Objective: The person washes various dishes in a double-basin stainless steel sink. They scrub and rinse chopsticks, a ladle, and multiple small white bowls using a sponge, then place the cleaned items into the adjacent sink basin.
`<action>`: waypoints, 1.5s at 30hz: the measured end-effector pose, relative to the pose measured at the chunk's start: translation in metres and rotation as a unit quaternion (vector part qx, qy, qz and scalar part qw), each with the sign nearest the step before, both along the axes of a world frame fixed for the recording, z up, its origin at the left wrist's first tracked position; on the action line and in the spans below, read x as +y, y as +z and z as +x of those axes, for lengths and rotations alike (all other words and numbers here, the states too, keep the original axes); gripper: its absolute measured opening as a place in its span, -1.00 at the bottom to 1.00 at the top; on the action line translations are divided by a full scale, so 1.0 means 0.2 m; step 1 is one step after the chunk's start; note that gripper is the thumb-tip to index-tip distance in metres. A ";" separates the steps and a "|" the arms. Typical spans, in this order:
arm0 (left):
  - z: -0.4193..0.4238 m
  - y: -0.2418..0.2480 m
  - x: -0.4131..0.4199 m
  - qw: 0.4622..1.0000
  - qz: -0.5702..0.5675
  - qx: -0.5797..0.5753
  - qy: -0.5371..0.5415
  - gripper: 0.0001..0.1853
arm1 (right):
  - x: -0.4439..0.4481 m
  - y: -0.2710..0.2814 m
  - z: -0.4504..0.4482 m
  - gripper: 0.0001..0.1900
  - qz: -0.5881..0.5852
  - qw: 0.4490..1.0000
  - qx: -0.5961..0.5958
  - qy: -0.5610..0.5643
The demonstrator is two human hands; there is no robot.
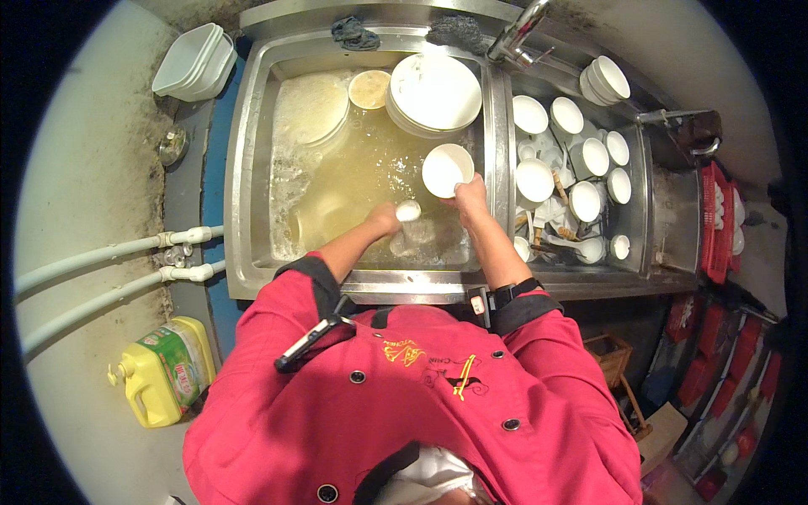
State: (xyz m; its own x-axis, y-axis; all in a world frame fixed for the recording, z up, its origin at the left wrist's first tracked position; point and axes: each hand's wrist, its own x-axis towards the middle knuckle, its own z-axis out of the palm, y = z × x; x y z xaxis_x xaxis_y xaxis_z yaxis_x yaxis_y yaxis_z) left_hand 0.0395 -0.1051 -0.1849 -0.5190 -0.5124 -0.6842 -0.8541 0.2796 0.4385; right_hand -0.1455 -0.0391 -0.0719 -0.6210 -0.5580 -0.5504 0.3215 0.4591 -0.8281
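Observation:
A steel sink basin [404,281] of cloudy, foamy water lies before me. My right hand [472,197] grips the rim of a white bowl [447,169] at the basin's right side, above the water. Lower and to the left, my left hand [383,219] has its fingers on a small white dish [408,211] near the water's surface; part of the grip is hidden. A stack of large white bowls [435,91] stands at the back right of the basin. Beside it sit a smaller foam-filled bowl [369,89] and a wide foam-covered vessel [314,110].
The right basin holds several white bowls [535,180], spoons [590,249] and wooden-handled utensils. A faucet [519,38] rises behind the divider. A dark cloth [355,33] and a scouring pad [457,31] lie on the back ledge. White containers [196,63], pipes [95,262] and a yellow detergent jug [167,372] are left.

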 end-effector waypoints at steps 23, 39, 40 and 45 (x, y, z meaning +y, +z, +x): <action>0.14 -0.06 0.00 0.956 -0.266 0.123 -0.015 -0.52 | 0.39 0.46 -0.39 -0.54 0.015 0.987 0.159 0.002; -0.20 0.45 0.11 0.974 -0.109 -0.156 -0.122 -0.38 | 0.85 -0.21 -0.67 -0.59 -0.075 0.852 -0.199 -0.478; -0.18 0.44 0.09 0.986 -0.072 -0.128 -0.082 -0.33 | 0.79 -0.17 -0.61 -0.59 -0.047 0.872 -0.175 -0.455; -0.05 0.11 -0.06 0.999 -0.020 -0.019 0.024 -0.44 | 0.47 0.00 -0.18 -0.61 -0.013 0.966 0.197 -0.170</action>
State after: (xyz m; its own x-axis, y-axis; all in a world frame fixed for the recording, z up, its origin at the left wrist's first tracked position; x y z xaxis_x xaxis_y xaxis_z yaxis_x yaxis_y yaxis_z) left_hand 0.0291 -0.1171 -0.1635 -0.4665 -0.5640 -0.6813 -0.8831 0.2540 0.3944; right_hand -0.1807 0.0552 -0.0719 -0.9288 -0.2959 -0.2230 0.1075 0.3606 -0.9265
